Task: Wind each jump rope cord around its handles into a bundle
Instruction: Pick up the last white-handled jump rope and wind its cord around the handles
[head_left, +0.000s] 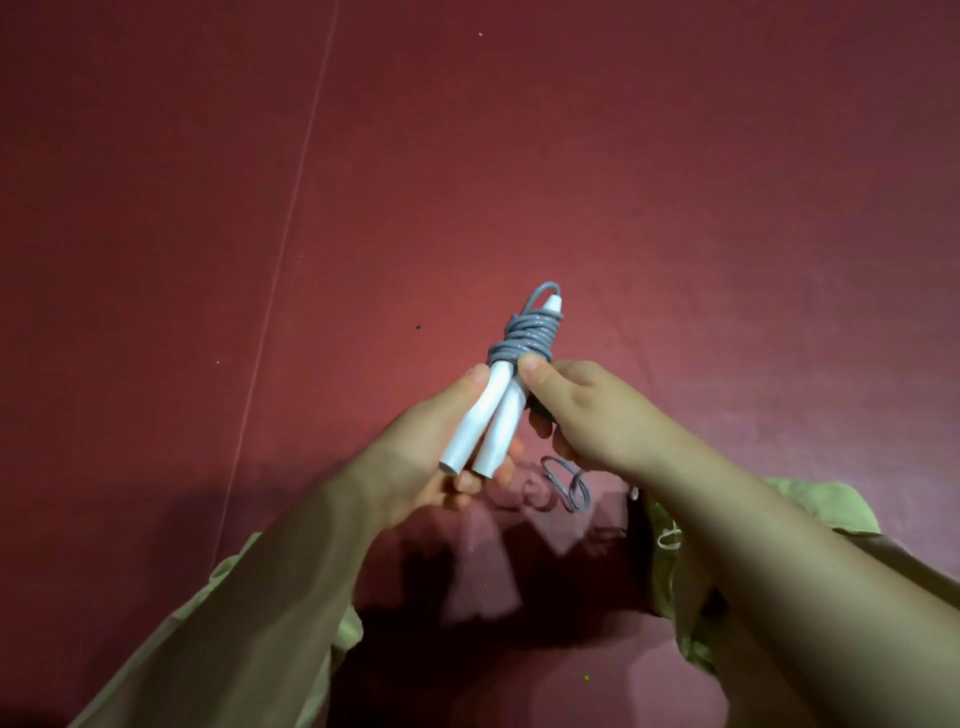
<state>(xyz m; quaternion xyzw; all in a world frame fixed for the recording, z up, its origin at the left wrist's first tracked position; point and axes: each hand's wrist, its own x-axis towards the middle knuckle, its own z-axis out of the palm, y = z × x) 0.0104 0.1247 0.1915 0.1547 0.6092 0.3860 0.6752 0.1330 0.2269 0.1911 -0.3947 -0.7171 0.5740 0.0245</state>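
The left hand held the two white jump rope handles side by side, its grip curled round their lower halves with the thumb lying along one, well above the dark red floor. Grey cord was coiled several turns round the handles' upper part, a small loop sticking out past the top ends. The right hand pinched the cord just below the coils, thumb pressed against the wraps, while a loose grey loop dangled beneath it between the green-sleeved arms.
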